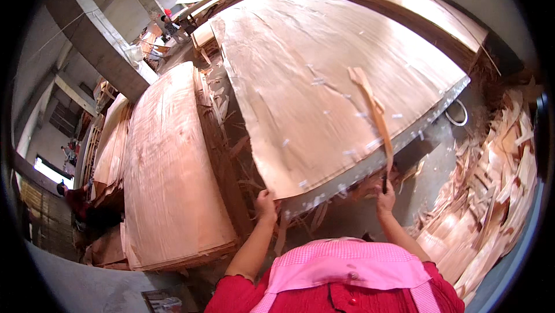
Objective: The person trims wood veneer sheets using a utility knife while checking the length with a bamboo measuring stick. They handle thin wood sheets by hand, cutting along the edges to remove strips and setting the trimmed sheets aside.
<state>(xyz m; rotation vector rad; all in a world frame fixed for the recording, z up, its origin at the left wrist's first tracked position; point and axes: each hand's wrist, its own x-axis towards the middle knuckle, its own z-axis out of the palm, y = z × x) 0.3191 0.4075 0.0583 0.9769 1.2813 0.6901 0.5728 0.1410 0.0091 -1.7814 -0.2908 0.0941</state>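
Note:
A large, thin wood veneer sheet point(324, 93) lies wrinkled over a long worktable, whose pale, speckled edge point(370, 165) shows along the near side. At the sheet's near left corner, my left hand point(266, 204) is closed, pinching its edge. My right hand point(385, 199) is closed in front of the table edge. A narrow, bent veneer strip point(377, 113) runs from on top of the sheet down to this hand. A slim dark piece point(384, 184) also sticks up from the fist; its kind cannot be made out. Small pale bits of tape are scattered on the sheet.
A tall veneer stack point(167, 168) stands left of the table, another point(404, 4) beyond it. Torn veneer scraps point(491, 180) are heaped at right. A white ring point(457, 113) hangs by the table's right corner. A person point(81, 200) is at far left, another point(170, 26) farther back.

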